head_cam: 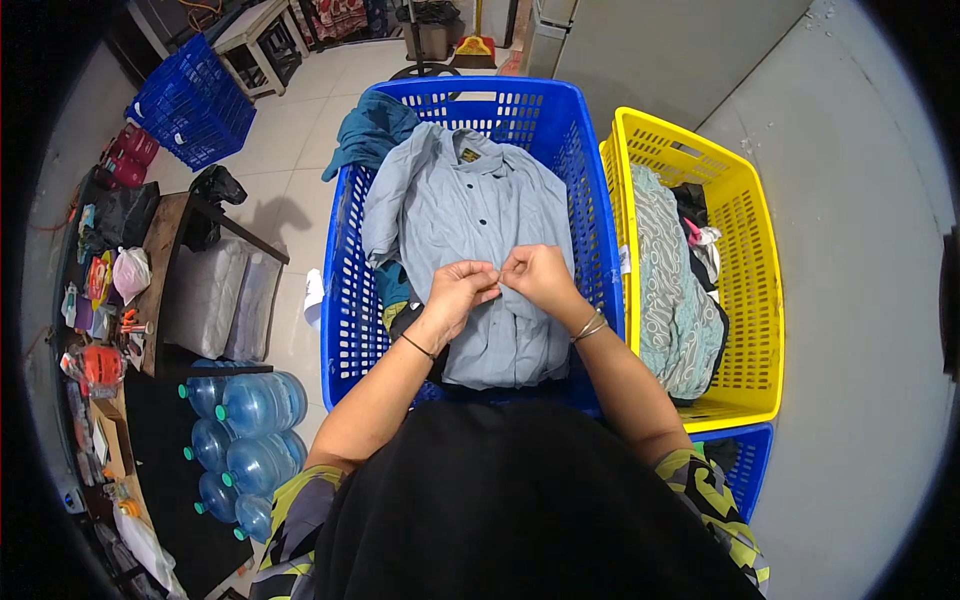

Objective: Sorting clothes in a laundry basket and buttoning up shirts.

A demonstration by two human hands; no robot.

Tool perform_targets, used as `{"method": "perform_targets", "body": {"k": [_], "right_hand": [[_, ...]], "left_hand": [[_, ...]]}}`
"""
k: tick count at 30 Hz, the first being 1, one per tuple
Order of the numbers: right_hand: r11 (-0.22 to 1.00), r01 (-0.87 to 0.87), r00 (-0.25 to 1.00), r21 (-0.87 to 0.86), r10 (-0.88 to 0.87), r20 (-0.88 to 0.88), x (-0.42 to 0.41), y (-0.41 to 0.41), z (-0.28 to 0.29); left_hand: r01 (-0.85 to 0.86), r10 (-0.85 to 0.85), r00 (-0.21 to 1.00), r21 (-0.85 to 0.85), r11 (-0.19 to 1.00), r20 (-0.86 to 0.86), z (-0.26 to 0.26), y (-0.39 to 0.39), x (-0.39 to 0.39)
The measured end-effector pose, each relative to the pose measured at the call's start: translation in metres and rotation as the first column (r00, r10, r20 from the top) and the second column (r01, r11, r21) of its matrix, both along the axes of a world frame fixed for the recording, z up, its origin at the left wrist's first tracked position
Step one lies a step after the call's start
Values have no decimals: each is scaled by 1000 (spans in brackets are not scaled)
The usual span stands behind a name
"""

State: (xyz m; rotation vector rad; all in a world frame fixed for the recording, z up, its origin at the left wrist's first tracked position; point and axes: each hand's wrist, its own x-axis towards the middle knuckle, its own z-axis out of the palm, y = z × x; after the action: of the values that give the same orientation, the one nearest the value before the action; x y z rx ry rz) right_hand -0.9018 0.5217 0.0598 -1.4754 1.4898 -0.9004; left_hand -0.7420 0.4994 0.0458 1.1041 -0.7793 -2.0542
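Observation:
A light grey-blue button shirt [450, 195] lies front side up, collar away from me, over clothes in a large blue plastic laundry basket [330, 315]. Two dark buttons show on its upper front. My left hand [459, 294] pinches the front placket between thumb and fingers. Close beside it, my right hand [536, 276] pinches the same placket, the fingertips of both hands almost touching. Whatever small part lies between the fingertips is hidden. A teal cloth [371, 131] hangs over the basket's far left corner.
To the right stands a yellow basket [769, 300] holding a patterned light green cloth [660, 285], with another blue basket [750, 469] nearer me. Large water bottles [262, 405] and a wooden table [161, 277] are at the left. A grey wall [847, 262] borders the right side.

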Motion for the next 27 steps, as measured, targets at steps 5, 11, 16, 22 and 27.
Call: {"method": "perform_targets", "body": {"k": [5,11,16,22,27], "right_hand": [[942,43,953,-333,-139,-269,17,4,4],[940,-15,839,340,-173,516,-1,2,10],[987,-141,968,-82,120,-219,5,35,14],[927,128,796,354,-309,521,-12,40,23],[895,231,967,380,-254,10,-8,47,26]], "left_hand": [[-92,89,995,53,994,54,-9,-3,-2],[-46,50,987,31,998,-150,1,-5,-1],[-44,37,971,-26,999,-235,4,-10,0],[288,-237,953,-316,904,189,-14,9,-4],[579,-311,758,-373,725,573,-56,20,-12]]}}
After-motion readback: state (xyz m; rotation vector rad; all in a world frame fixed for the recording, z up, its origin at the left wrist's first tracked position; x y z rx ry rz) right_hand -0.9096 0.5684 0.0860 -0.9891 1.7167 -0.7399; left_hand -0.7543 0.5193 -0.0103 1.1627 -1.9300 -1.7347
